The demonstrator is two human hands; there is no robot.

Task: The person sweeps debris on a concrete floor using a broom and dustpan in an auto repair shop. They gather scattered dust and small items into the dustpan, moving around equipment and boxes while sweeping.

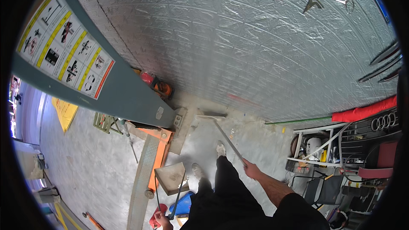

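My right hand (252, 170) is closed around the long grey stick of a broom (230, 144). The broom's flat, wide head (211, 116) rests on the concrete near the foot of the wall, beyond my shoes. Low in the picture, my left hand (162, 220) is wrapped round the dark upright handle of a dustpan. The dustpan's shallow, dirty grey tray (170, 178) sits left of my feet, its opening and the broom head apart. Part of my left hand's grip is hidden at the lower edge.
A grey lift post (140, 93) with an orange arm (159, 157) stands to the left. Silver brick-pattern wall (213, 38) rises ahead. A red container (156, 217) and blue object (183, 204) lie near my left hand. Metal shelving (313, 145) and a black chair (326, 189) are right.
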